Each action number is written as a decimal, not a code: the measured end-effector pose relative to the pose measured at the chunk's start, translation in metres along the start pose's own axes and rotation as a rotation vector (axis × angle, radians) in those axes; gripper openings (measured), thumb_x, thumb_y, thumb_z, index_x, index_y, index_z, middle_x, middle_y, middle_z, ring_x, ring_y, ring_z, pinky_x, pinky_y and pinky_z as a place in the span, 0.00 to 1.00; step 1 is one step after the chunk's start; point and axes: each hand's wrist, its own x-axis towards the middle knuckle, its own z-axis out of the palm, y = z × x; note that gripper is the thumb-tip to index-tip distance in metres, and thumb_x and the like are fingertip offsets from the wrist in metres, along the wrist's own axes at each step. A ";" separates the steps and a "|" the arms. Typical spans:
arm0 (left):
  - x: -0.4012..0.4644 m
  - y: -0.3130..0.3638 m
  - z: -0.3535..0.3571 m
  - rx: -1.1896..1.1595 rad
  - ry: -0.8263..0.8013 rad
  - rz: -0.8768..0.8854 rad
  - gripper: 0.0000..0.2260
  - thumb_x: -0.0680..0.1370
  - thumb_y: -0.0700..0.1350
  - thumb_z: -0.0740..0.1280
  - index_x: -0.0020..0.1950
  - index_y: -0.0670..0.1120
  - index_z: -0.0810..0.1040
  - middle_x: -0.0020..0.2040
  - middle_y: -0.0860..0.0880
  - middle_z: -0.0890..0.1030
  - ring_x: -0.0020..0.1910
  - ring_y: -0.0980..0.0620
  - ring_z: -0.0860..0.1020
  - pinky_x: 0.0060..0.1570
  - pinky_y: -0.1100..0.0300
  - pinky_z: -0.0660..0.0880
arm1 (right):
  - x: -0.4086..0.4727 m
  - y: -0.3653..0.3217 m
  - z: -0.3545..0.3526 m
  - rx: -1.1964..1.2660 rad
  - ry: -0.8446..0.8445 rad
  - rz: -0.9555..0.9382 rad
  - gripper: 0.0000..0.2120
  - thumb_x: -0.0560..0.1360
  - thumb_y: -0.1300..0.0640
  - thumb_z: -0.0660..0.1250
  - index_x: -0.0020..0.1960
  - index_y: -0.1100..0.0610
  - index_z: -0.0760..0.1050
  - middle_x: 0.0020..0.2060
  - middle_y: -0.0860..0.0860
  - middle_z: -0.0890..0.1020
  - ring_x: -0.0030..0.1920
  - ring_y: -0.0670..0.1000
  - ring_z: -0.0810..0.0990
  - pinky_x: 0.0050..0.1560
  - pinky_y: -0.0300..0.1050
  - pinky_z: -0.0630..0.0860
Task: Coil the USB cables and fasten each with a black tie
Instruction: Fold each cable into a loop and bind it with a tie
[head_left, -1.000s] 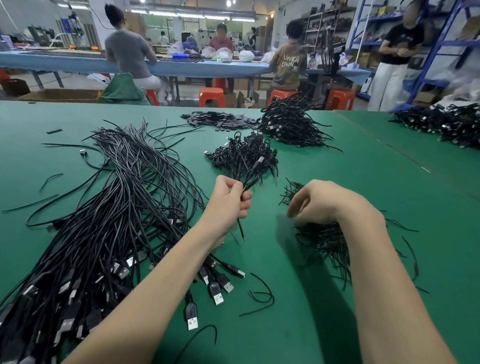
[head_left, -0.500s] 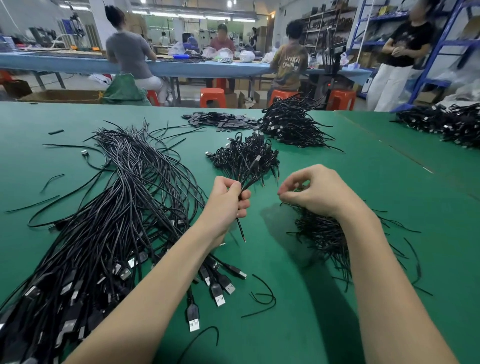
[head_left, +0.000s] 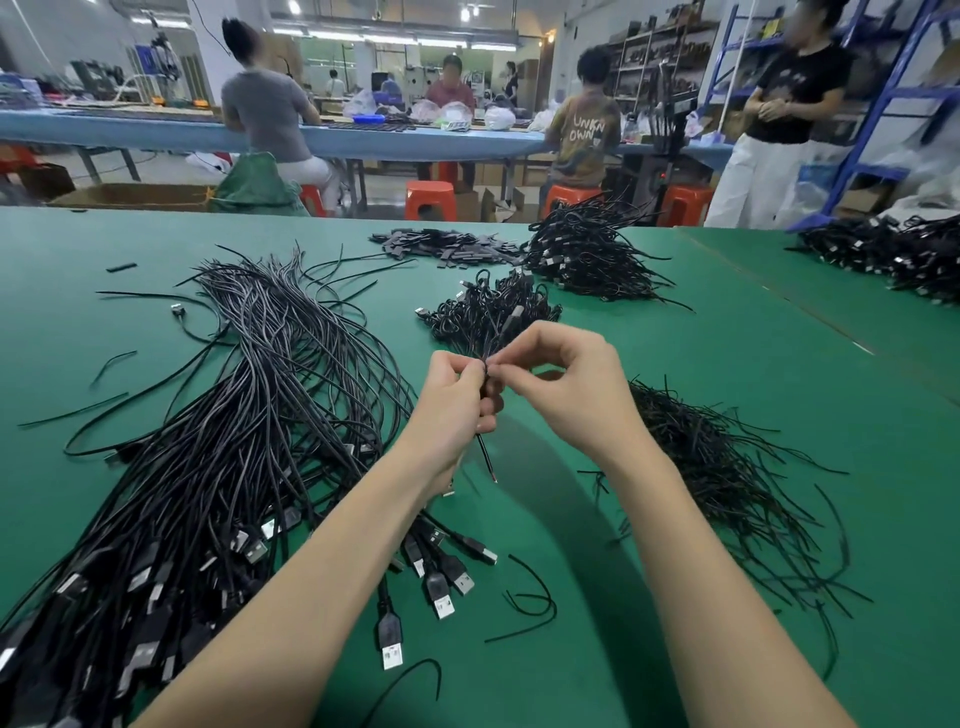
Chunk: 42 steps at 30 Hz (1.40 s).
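Note:
My left hand (head_left: 454, 402) grips a coiled black USB cable (head_left: 487, 457), whose loose end sticks out below the fist. My right hand (head_left: 566, 387) pinches a thin black tie (head_left: 487, 370) against the top of that coil, fingertips of both hands touching. A large heap of uncoiled USB cables (head_left: 208, 467) lies to the left, plugs toward me. Loose black ties (head_left: 727, 478) are piled on the right. Behind my hands sits a small pile of coiled cables (head_left: 488, 312).
The green table (head_left: 675, 332) also carries a bigger pile of coiled cables (head_left: 587, 254), flat black pieces (head_left: 441, 244) at the back and more cables (head_left: 893, 254) far right. Stray ties (head_left: 530, 597) lie near me. People work at a blue bench (head_left: 156, 135) beyond.
My right hand has lifted from the tie pile and moved left to meet my left hand, bringing a tie to the coil. The left hand has stayed in place.

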 end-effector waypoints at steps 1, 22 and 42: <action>0.000 0.000 -0.001 0.017 0.001 0.002 0.07 0.85 0.40 0.55 0.48 0.44 0.64 0.35 0.49 0.71 0.25 0.59 0.66 0.22 0.67 0.62 | -0.001 0.003 0.001 -0.020 -0.002 0.011 0.05 0.73 0.64 0.76 0.41 0.56 0.83 0.38 0.47 0.87 0.41 0.43 0.85 0.40 0.33 0.75; -0.008 0.015 0.002 -0.238 -0.091 -0.078 0.08 0.86 0.41 0.53 0.47 0.44 0.63 0.35 0.46 0.73 0.28 0.55 0.66 0.27 0.64 0.57 | -0.002 0.027 -0.004 1.112 -0.090 0.854 0.07 0.71 0.66 0.73 0.49 0.67 0.82 0.48 0.61 0.85 0.46 0.52 0.86 0.41 0.39 0.84; -0.012 0.003 -0.003 0.471 -0.105 0.212 0.07 0.80 0.45 0.66 0.43 0.48 0.73 0.39 0.40 0.82 0.32 0.51 0.70 0.34 0.56 0.68 | 0.077 -0.033 -0.036 -0.520 -0.472 0.281 0.06 0.69 0.55 0.80 0.35 0.47 0.86 0.25 0.41 0.80 0.23 0.39 0.71 0.24 0.32 0.68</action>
